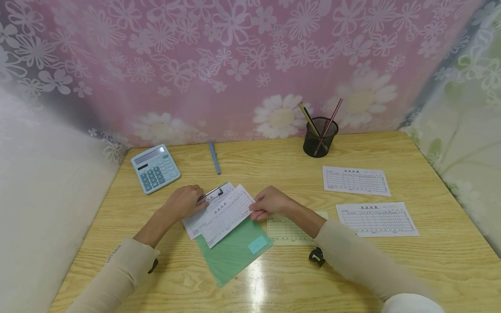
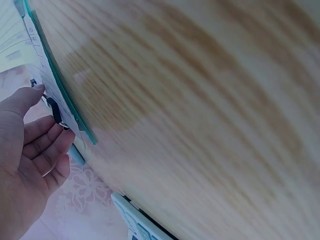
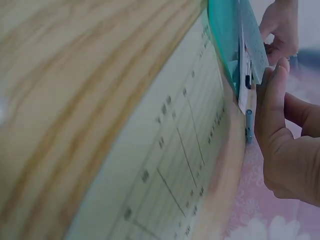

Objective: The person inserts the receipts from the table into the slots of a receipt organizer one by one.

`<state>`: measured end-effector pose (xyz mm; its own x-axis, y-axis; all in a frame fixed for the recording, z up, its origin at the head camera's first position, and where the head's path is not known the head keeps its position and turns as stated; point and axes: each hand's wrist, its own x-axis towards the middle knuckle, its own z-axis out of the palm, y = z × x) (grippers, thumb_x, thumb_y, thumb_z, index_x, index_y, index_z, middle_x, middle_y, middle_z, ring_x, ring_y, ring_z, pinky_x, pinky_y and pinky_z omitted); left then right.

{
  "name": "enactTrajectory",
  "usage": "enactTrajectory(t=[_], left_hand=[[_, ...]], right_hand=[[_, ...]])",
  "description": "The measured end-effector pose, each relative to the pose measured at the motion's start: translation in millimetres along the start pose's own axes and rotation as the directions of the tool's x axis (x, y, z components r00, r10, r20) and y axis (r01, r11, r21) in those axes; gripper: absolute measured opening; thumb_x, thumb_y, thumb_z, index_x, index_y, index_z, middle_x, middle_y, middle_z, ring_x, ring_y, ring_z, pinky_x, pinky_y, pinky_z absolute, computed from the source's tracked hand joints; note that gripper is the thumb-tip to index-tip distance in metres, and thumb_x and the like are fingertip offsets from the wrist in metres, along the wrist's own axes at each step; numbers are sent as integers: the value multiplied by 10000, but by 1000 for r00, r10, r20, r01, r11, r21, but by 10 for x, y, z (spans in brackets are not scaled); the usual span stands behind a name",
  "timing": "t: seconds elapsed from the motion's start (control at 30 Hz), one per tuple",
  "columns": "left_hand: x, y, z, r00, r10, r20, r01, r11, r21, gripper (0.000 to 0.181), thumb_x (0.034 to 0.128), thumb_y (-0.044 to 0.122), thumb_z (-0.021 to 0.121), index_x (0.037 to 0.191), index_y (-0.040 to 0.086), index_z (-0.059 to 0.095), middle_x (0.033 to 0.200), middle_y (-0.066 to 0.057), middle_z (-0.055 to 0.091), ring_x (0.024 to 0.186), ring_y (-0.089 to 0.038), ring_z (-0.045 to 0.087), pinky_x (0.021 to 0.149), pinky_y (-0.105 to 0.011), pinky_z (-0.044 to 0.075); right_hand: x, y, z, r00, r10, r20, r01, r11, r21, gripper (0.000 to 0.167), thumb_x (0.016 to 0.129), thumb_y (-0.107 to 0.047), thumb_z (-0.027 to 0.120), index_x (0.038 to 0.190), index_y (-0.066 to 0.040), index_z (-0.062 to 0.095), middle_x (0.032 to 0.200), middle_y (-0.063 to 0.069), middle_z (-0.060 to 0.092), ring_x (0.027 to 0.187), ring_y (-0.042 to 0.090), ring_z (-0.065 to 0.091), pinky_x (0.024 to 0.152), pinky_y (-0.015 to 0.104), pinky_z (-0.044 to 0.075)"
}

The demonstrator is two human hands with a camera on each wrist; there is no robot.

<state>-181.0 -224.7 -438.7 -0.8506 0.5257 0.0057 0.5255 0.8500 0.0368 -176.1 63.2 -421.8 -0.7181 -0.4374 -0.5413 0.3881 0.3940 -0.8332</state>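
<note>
A green clipboard [image 1: 231, 256] lies tilted on the wooden table, with a metal clip [image 1: 211, 193] at its upper left edge. My left hand [image 1: 184, 202] grips the clip between thumb and fingers; the left wrist view shows this hand [image 2: 35, 150] at the clip's dark part [image 2: 54, 110]. One white form [image 1: 192, 226] lies on the clipboard by the clip. Over it is a second white form [image 1: 231, 213], whose right end my right hand [image 1: 270, 203] pinches. In the right wrist view the right hand [image 3: 287, 135] holds that sheet [image 3: 254, 42] raised at an angle.
A yellow form [image 1: 289, 230] lies under the right forearm, near a small black object [image 1: 317, 256]. Two white forms [image 1: 355, 180] lie at the right. A calculator [image 1: 155, 168], a blue pen [image 1: 214, 158] and a mesh cup [image 1: 320, 139] with pencils stand or lie toward the back.
</note>
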Motion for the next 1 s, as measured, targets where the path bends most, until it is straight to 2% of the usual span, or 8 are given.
enactTrajectory(t=[0.2, 0.4, 0.77, 1.0], left_hand=[[0, 10, -15, 1000, 0, -1, 0, 1000, -7, 245, 877, 314, 658, 829, 74, 653, 724, 7, 568, 603, -99, 466, 570, -271, 416], [5, 18, -22, 1000, 9, -17, -8, 1000, 11, 230, 873, 290, 666, 812, 68, 654, 700, 8, 556, 585, -96, 456, 558, -268, 410], [33, 39, -2, 997, 57, -59, -54, 997, 51, 243, 843, 234, 664, 669, 80, 591, 617, 18, 483, 535, -96, 400, 518, -252, 380], [34, 38, 45, 991, 101, -92, -93, 991, 92, 194, 816, 205, 661, 693, 61, 621, 637, -8, 533, 545, -103, 424, 544, -263, 427]], right_hand=[[130, 28, 121, 998, 70, 5, -70, 997, 43, 111, 891, -28, 613, 932, 69, 650, 676, 93, 692, 593, 125, 671, 645, 278, 569], [214, 16, 246, 993, 107, -48, -105, 994, 41, 82, 881, -31, 626, 921, 36, 652, 643, 69, 681, 563, 114, 660, 621, 284, 569], [263, -26, 347, 991, 86, -101, -82, 996, 36, 50, 880, -16, 619, 871, 33, 628, 657, 90, 695, 556, 125, 669, 600, 283, 566], [264, -51, 365, 990, 90, -113, -87, 996, 30, 74, 887, -34, 618, 872, 37, 630, 685, 109, 709, 559, 122, 675, 601, 280, 566]])
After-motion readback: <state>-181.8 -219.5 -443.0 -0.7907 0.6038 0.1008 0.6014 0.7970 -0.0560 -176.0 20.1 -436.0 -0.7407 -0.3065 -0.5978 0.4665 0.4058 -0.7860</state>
